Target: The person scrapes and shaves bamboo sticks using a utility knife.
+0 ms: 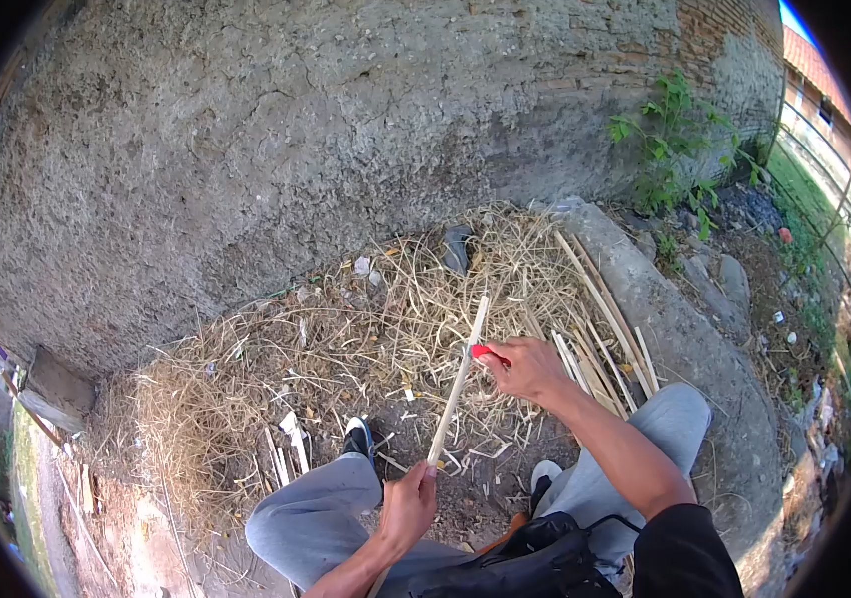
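Observation:
A pale, flat bamboo strip (458, 384) slants up and away from me between my knees. My left hand (407, 508) is closed around its near end, low between my legs. Farther up, my right hand (525, 367) is closed on a small red-handled knife (482, 351), mostly covered by the fingers. Its front end meets the strip's right side below the far tip; the blade itself barely shows.
Several split bamboo strips (600, 349) lie beside my right knee, against a stone kerb (684, 329). Shavings (395, 309) cover the ground up to a rough wall (345, 130). Short pale offcuts (294, 434) lie near my left foot. A green plant (680, 140) grows at the right.

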`<move>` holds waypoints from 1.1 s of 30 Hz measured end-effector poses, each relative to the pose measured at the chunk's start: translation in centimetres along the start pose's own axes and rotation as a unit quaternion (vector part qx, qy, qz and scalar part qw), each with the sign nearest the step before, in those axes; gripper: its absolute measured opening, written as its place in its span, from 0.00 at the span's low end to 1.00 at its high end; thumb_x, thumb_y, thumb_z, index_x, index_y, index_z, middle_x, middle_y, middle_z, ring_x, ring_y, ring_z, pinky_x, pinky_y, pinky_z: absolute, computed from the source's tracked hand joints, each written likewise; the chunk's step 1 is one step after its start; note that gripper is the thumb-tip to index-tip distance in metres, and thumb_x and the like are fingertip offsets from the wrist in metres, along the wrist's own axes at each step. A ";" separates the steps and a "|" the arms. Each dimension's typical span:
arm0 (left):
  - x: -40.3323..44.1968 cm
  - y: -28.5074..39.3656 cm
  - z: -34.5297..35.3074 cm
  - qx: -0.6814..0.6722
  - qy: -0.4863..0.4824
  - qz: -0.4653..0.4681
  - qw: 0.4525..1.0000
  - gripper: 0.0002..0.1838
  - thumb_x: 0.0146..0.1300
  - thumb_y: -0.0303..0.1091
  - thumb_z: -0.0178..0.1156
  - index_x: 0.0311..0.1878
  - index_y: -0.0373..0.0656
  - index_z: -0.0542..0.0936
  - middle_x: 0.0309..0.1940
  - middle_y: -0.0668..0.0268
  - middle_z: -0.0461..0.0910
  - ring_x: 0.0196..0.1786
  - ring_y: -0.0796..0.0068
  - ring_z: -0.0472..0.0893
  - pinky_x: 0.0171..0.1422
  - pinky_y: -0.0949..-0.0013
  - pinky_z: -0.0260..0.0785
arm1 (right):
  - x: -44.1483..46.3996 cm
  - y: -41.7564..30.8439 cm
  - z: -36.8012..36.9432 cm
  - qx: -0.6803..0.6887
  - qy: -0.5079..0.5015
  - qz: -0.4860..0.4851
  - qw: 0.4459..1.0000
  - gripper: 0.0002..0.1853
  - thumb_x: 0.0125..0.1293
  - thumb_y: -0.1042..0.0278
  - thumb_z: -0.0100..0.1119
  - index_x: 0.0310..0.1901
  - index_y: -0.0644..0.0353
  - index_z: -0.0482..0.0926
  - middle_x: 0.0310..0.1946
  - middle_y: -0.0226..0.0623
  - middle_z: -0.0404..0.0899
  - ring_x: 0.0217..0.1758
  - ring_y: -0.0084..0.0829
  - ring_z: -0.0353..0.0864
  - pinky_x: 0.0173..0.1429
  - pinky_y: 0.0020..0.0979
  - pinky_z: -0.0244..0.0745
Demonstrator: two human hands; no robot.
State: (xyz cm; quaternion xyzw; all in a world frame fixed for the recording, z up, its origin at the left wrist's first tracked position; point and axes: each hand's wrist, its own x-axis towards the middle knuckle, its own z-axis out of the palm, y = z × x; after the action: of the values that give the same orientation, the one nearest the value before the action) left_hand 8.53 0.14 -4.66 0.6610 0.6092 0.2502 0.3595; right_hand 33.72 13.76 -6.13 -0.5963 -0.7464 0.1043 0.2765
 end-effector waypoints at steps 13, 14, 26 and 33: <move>0.1 -2.6 -0.1 -0.010 -0.012 0.034 0.999 0.12 0.72 0.34 0.52 0.38 0.34 0.79 0.14 0.67 0.71 0.16 0.81 0.68 0.20 0.71 0.59 | 2.3 10.4 -2.7 -0.053 0.093 0.252 0.962 0.16 0.68 0.55 0.52 0.38 0.58 0.85 0.24 0.49 0.81 0.31 0.50 0.83 0.40 0.47 0.78; 0.5 -3.1 -0.2 -0.014 -0.009 0.034 0.999 0.12 0.72 0.34 0.52 0.38 0.34 0.79 0.14 0.67 0.71 0.16 0.81 0.68 0.20 0.71 0.59 | 2.3 10.0 -2.3 -0.023 0.093 0.253 0.963 0.16 0.68 0.56 0.53 0.39 0.58 0.85 0.22 0.48 0.80 0.29 0.47 0.82 0.38 0.45 0.76; 3.3 -1.2 -1.3 -0.401 -0.137 -0.231 0.876 0.15 0.76 0.39 0.47 0.44 0.37 0.77 0.17 0.74 0.65 0.15 0.89 0.55 0.16 0.79 0.45 | -3.3 -3.8 -0.3 0.095 -0.031 -0.104 0.990 0.18 0.67 0.50 0.58 0.46 0.56 0.85 0.28 0.39 0.83 0.25 0.41 0.81 0.31 0.38 0.77; 2.7 -0.5 -1.7 -0.425 -0.157 -0.219 0.864 0.14 0.76 0.39 0.46 0.42 0.40 0.75 0.17 0.75 0.62 0.15 0.89 0.53 0.17 0.79 0.41 | -3.8 -4.2 -0.3 0.053 -0.012 -0.143 0.988 0.18 0.65 0.50 0.60 0.44 0.55 0.85 0.27 0.35 0.83 0.23 0.38 0.81 0.28 0.36 0.77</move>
State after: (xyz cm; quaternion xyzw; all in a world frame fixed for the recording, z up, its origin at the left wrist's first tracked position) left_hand 7.28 3.06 -4.30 0.3239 0.5086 0.2926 0.7422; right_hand 30.92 8.96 -5.01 -0.4668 -0.8205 0.1108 0.3108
